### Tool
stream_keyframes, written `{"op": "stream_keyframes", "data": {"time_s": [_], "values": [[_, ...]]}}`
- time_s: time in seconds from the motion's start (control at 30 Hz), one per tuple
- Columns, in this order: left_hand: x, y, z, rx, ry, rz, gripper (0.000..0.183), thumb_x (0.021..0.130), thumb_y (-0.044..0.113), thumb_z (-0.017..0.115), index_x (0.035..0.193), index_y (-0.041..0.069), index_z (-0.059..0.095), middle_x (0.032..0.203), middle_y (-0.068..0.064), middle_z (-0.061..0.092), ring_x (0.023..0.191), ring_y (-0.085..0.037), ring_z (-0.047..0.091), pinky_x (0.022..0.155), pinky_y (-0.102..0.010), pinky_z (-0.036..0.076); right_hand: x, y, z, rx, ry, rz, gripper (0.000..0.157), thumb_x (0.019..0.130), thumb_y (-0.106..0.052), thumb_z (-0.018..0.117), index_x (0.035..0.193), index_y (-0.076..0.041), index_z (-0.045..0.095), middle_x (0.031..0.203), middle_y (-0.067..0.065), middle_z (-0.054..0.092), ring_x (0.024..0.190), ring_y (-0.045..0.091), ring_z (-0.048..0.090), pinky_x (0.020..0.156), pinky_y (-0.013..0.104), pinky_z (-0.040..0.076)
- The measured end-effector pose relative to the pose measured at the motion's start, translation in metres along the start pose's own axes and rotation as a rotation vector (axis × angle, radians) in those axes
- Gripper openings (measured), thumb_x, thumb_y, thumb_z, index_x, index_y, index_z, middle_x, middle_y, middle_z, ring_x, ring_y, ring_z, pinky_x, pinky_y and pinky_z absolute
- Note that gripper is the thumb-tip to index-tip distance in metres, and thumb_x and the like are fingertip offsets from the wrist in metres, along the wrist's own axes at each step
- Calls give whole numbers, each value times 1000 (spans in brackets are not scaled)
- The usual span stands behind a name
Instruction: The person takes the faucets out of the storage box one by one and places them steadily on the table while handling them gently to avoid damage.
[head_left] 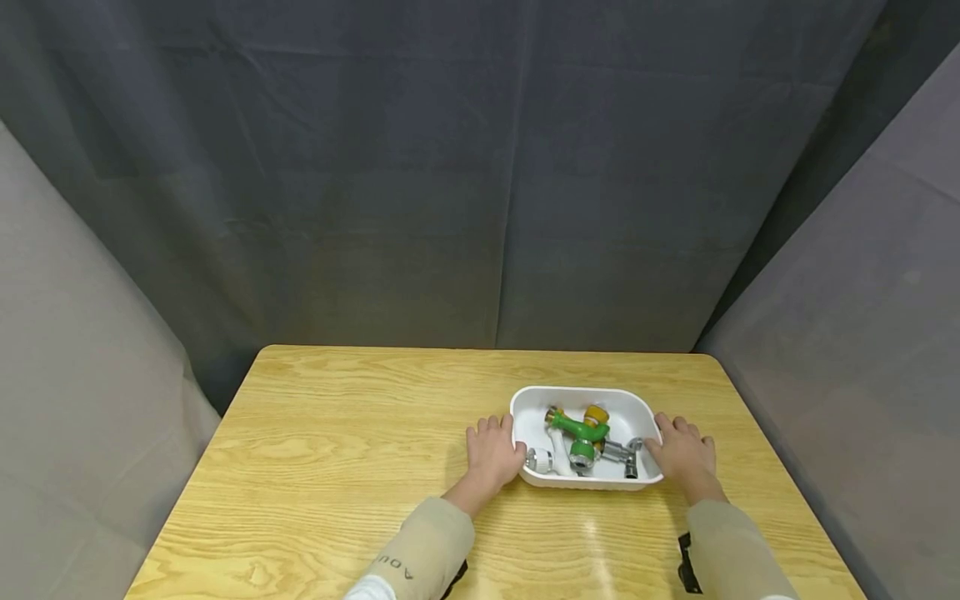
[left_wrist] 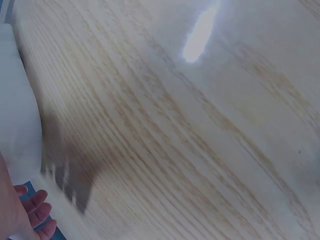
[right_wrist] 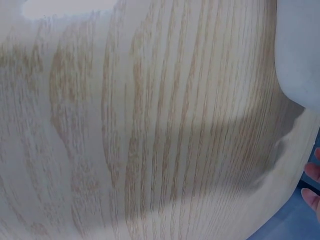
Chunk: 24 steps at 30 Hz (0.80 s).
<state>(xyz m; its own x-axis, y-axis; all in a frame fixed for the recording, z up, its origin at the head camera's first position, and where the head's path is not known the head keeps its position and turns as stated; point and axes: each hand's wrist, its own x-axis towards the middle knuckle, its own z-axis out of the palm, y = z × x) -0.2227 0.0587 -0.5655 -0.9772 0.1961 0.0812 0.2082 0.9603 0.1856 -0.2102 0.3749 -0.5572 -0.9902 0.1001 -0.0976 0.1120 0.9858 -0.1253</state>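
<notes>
A white plastic tub (head_left: 582,482) with rounded corners is held at its two ends, close over the wooden table. My left hand (head_left: 493,454) grips the left end, thumb at the rim and fingers spread along the outside. At the opposite end my right hand (head_left: 684,454) grips likewise, its thumb over the rim. Inside lie several taps: a green one (head_left: 581,429) with yellow parts, a white one (head_left: 558,454) with a clear-and-white end, and a chrome one (head_left: 618,452). The wrist views show the tub's outer wall (left_wrist: 20,110) and some fingertips (right_wrist: 311,171).
The wood-grain table (head_left: 337,442) extends mostly to the left of the tub, with its far edge close behind it. A dark grey curtain (head_left: 375,183) hangs at the back. Paler cloth panels (head_left: 862,333) flank both sides.
</notes>
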Motion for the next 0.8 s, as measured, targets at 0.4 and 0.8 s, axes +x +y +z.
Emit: {"op": "stream_keyframes", "data": {"time_s": [0.4,0.8], "values": [[3,2,-8,33,49,104,67,80,43,53,136,10,34,124,-8,42,109,-22,42,89,-38,38,-1,-1,0,13,2,0,54,91,-40,47,132,-6,35,123,29,38,110,47,37,86,66,27],[16,22,-27,194,103,367,66,80,56,45,138,27,31,137,-2,36,125,-20,35,99,-42,31,-3,-3,-1,14,-7,14,54,91,-38,47,132,-6,35,122,28,39,110,47,37,88,66,27]]}}
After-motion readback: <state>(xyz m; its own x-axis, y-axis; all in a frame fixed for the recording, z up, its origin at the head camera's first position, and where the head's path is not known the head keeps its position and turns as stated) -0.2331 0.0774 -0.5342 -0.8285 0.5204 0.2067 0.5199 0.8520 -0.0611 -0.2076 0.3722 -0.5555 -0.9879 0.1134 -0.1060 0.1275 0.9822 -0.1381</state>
